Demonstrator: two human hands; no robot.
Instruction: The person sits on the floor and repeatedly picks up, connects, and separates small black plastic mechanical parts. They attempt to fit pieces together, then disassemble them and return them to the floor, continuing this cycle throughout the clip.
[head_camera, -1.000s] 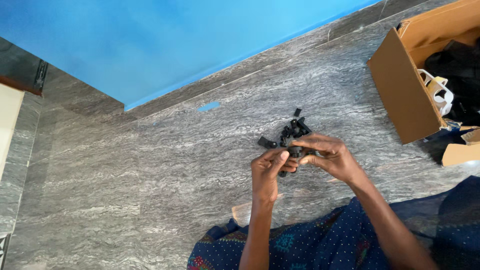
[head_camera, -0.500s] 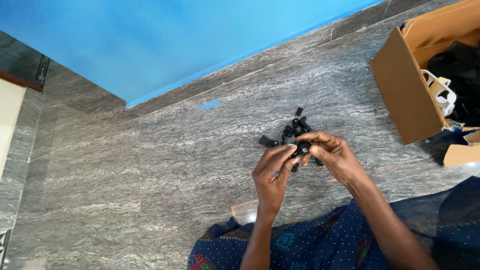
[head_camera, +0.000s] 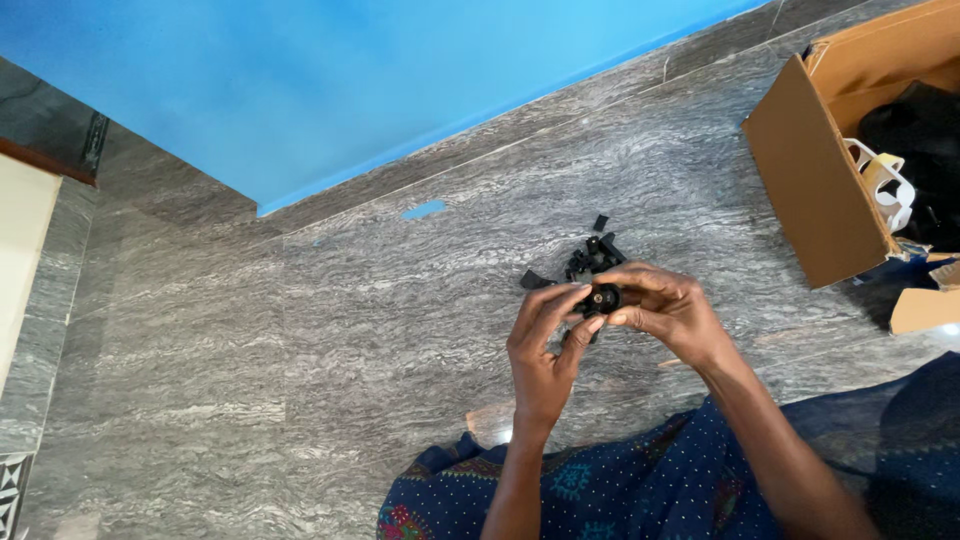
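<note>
**Both hands pinch one small black part above the floor**

Nearest, patterned dark blue cloth (head_camera: 640, 490) covers the person's lap, just below the wrists. Above it the left hand (head_camera: 543, 350) and the right hand (head_camera: 668, 312) meet, fingers curled shut around a small round black part (head_camera: 603, 298) held between the fingertips of both; its centre shows a pale dot. Just beyond the grip, a loose heap of small black pieces (head_camera: 590, 260) lies on the grey stone floor (head_camera: 300, 330), touching one another, one piece slightly apart at the far side. Farther left of the grip, a small blue strip (head_camera: 424, 210) lies flat on the floor. Well to the right of the grip stands an open brown cardboard box (head_camera: 815, 190), with dark contents and a white-and-yellow looped item (head_camera: 885, 185) inside. Farthest away rises a blue wall (head_camera: 350, 80).
</note>
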